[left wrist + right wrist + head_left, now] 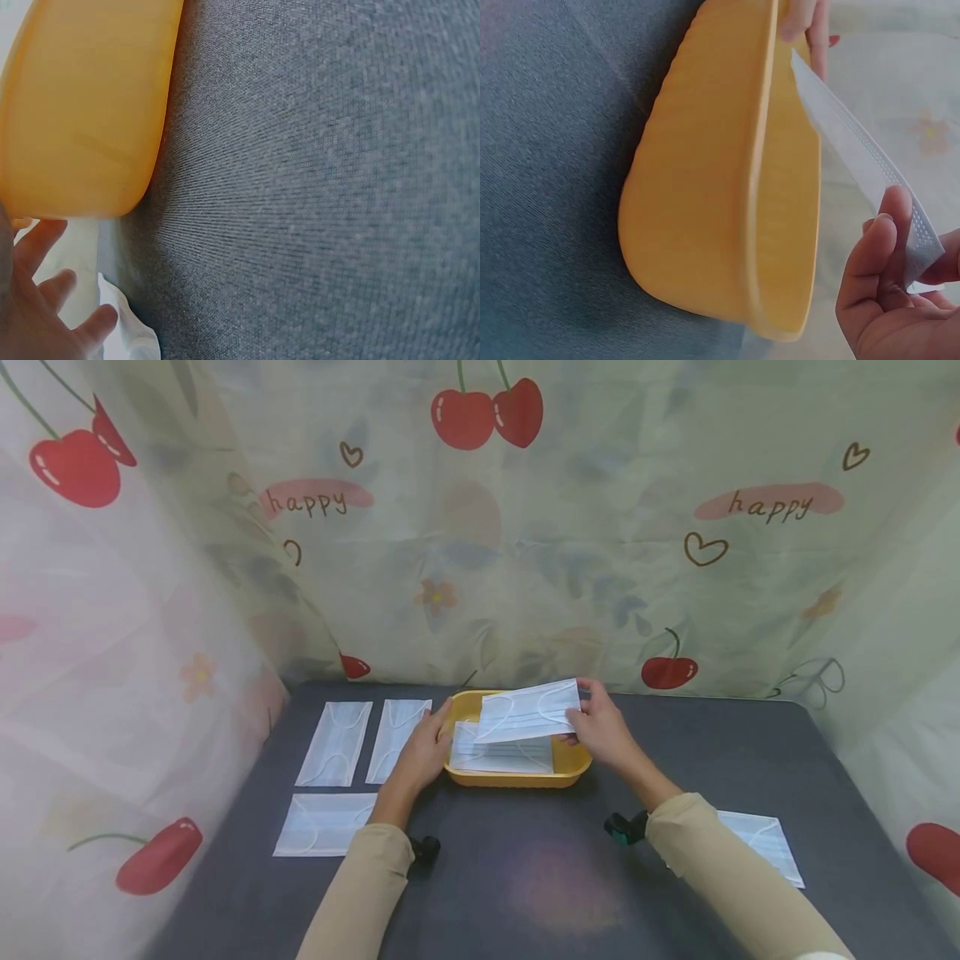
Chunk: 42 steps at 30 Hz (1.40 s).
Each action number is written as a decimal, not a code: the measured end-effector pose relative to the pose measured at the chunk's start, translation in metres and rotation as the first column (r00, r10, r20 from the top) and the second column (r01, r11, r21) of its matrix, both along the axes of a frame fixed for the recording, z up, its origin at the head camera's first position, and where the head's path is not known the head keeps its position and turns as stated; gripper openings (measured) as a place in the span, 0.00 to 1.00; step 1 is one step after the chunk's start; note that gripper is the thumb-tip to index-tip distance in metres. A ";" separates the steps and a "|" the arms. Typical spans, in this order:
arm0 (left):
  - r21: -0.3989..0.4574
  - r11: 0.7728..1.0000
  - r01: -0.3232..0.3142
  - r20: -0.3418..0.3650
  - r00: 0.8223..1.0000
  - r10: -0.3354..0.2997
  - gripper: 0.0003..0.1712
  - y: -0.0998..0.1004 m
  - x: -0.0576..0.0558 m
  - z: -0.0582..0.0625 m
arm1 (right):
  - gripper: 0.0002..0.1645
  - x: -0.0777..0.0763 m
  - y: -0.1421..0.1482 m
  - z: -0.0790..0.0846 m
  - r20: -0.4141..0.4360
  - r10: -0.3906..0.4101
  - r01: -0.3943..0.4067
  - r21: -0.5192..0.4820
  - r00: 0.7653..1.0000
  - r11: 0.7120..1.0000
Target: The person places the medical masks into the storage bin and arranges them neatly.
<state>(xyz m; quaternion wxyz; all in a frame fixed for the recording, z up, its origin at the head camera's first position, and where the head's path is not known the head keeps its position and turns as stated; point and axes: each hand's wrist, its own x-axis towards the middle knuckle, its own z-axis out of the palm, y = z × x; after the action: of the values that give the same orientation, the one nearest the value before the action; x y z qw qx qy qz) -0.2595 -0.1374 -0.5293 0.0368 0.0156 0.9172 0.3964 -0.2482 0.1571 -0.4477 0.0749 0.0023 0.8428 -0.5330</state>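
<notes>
My right hand [602, 727] pinches a pale face mask [528, 710] by its right end, thumb on the near side. It tilts above a yellow plastic basket [517, 781]. Another mask [502, 758] lies inside the basket. At the basket's left end, my left hand [425, 747] holds the rim. In the left wrist view, several fingers [97, 324] spread beside the basket's end wall [90, 112]. The right wrist view shows the held mask [847, 135] nearly edge-on, reaching over the rim, between thumb and fingers [874, 247].
Two upright masks [333, 743] [397, 739] and a sideways mask [322, 824] lie on the dark table [525, 877] at the left. Another mask [763, 843] lies at the right, partly covered by my right sleeve [720, 860]. A cherry-printed curtain [510, 568] borders the table.
</notes>
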 end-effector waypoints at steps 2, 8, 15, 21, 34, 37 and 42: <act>-0.004 1.000 0.000 -0.003 1.000 0.000 0.35 -0.001 0.001 0.000 | 0.36 -0.002 -0.001 0.001 -0.003 0.009 -0.009 0.013 1.000 1.000; -0.005 1.000 0.005 -0.001 1.000 -0.005 0.35 -0.003 0.002 0.001 | 0.35 -0.009 -0.008 0.003 0.008 0.033 -0.033 0.050 0.999 0.998; 0.004 1.000 -0.003 -0.010 1.000 0.003 0.35 -0.005 0.002 0.000 | 0.35 -0.016 -0.016 0.001 0.021 0.066 -0.066 0.012 0.998 0.998; -0.015 1.000 0.022 -0.049 0.999 -0.023 0.36 -0.007 0.000 -0.003 | 0.36 -0.019 -0.021 -0.001 0.066 0.090 -0.093 0.039 0.994 0.995; 0.004 0.999 0.038 -0.077 0.996 -0.038 0.35 -0.005 -0.002 -0.003 | 0.41 -0.023 -0.030 -0.010 0.079 0.137 -0.140 0.033 0.987 0.990; -0.002 0.999 0.033 -0.074 0.997 -0.033 0.35 -0.004 -0.003 -0.004 | 0.42 -0.023 -0.031 -0.013 0.078 0.154 -0.156 0.028 0.985 0.987; -0.006 1.000 0.027 -0.054 0.998 -0.028 0.35 -0.003 -0.003 -0.004 | 0.43 -0.025 -0.032 -0.016 0.082 0.159 -0.161 0.015 0.984 0.987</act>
<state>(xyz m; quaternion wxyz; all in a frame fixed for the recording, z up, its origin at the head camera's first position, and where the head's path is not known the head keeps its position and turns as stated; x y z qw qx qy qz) -0.2623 -0.1406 -0.5334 0.0173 0.0389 0.9185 0.3930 -0.2731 0.1250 -0.4642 0.1513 -0.0433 0.8423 -0.5155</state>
